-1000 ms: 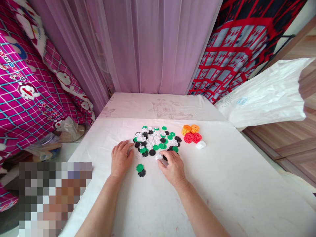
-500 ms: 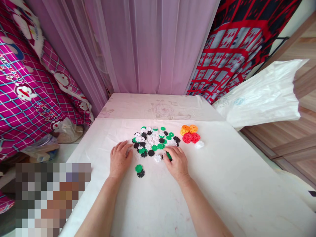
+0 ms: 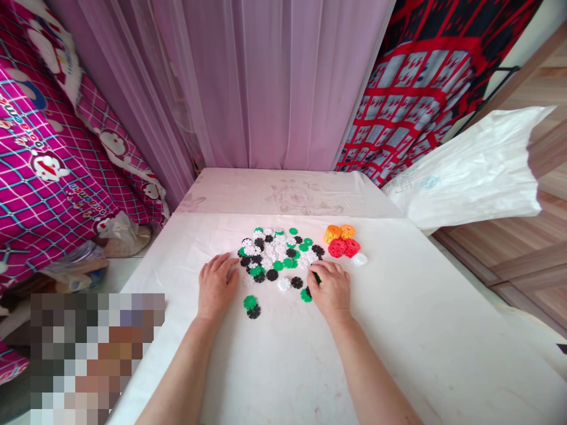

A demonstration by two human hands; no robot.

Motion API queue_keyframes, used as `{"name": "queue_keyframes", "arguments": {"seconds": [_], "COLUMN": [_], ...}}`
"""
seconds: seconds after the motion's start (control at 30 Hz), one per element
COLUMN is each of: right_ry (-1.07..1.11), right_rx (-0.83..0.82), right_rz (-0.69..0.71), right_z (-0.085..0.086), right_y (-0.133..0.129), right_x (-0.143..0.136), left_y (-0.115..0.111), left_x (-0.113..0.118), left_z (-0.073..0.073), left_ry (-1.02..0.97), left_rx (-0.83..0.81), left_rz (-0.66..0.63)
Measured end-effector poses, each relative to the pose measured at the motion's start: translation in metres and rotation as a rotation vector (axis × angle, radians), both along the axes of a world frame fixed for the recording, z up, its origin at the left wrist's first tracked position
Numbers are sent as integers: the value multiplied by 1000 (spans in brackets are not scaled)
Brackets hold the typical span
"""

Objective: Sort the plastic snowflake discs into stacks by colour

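Note:
Loose snowflake discs, interlocking plastic pieces in white, green and black, lie in a pile (image 3: 277, 254) on the white-covered table (image 3: 274, 366). My left hand (image 3: 218, 286) rests at the pile's left edge, fingers apart and slightly bent, holding nothing that I can see. At the near right edge, my right hand (image 3: 330, 289) has its fingers curled down. A green disc (image 3: 316, 276) shows between its thumb and fingers, mostly hidden. Another green disc (image 3: 306, 296) touches a black one beside that thumb. Nearer me lie a green disc (image 3: 250, 302) and a black disc (image 3: 253, 311), overlapping.
Behind my right hand stand stacked orange discs (image 3: 333, 233) and red discs (image 3: 337, 248), with a white stack (image 3: 359, 259) alongside. A white plastic bag (image 3: 469, 177) hangs over the table's right edge. A purple curtain (image 3: 266, 88) hangs behind the table.
My right hand has shifted a little to the right, uncovering a black disc and a green disc near its thumb. My left hand stays at the pile's left edge.

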State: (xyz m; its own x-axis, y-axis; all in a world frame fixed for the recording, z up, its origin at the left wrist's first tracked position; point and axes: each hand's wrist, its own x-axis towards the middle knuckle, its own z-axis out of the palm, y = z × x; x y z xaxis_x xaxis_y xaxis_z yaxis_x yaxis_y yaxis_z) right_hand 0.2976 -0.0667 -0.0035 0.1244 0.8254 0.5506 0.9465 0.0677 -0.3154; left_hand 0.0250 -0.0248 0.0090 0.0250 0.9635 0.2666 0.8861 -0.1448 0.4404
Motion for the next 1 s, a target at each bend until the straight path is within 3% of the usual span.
{"name": "queue_keyframes", "arguments": {"seconds": [0.4, 0.6, 0.8, 1.0], "right_ry": [-28, 59, 237, 162], "right_rx": [-79, -20, 75, 7], "right_rz": [-81, -67, 151, 263], "right_z": [-3, -6, 1, 6], "right_y": [20, 24, 3, -11], "right_x": [-11, -10, -19, -34], "left_y": [0, 1, 0, 0], "left_x": [0, 0, 0, 0], "left_z": [-1, -1, 1, 1], "left_ry": [14, 14, 9, 7], "left_rx": [6, 1, -21, -26], "left_rz": [-3, -5, -8, -9]}}
